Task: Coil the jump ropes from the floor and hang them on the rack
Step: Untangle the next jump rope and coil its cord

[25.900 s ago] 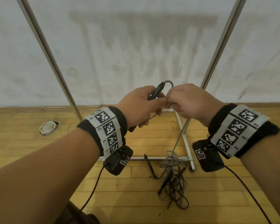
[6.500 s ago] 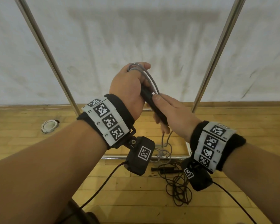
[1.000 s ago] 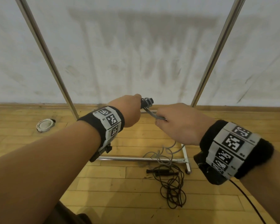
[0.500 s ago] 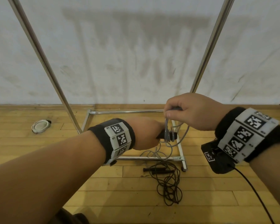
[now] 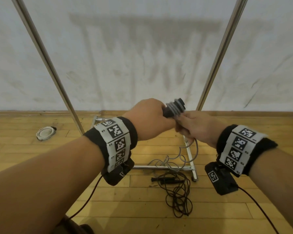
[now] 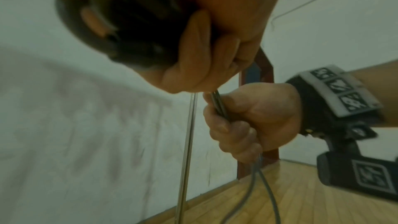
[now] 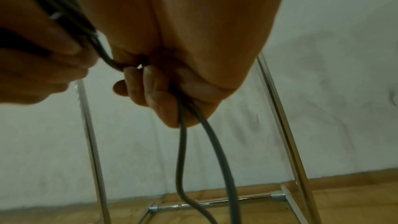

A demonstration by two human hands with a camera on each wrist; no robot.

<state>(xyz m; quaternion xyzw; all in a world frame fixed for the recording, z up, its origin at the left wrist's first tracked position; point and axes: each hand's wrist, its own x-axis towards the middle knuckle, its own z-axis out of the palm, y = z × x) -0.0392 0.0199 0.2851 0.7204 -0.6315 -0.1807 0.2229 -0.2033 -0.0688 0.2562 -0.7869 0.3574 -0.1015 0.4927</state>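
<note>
Head view: the left hand grasps the black handles wound with grey rope; the right hand beside it clutches the rope. A black rope lies below both hands.

Left wrist view: the right hand is clenched around 2 strands.

Right wrist view: 2 strands hang below its fingers.

White wall, scuffed with grey vertical smears. Wooden baseboard along its foot. Floor of yellow wood planks, evenly lit. Small round white object on the floor to the left, near the wall
</note>
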